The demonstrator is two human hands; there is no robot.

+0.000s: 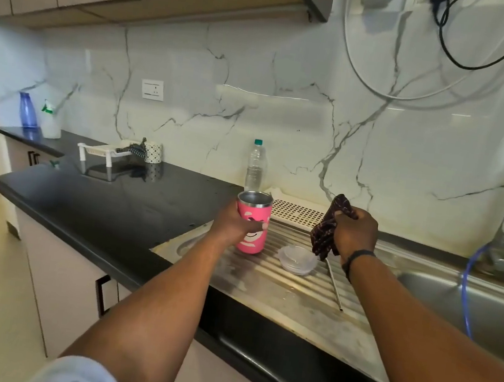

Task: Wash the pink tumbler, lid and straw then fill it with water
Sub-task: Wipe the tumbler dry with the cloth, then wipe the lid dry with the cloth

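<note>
Pink tumbler [253,223] upright on our steel drainboard [264,285], left hand [235,224] gripping it, right hand [354,233] clutching a dark cloth [325,232]; lid [296,260] and straw [334,285] lie alongside, so washing seems finished, filling remains.

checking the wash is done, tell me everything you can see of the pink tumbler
The pink tumbler stands upright on the ribbed steel drainboard, left of the clear lid and the metal straw. Its body is pink with a white and dark cartoon print; the rim and inside look like bare steel. It is open, with no lid or straw. The left hand wraps its side.
</note>
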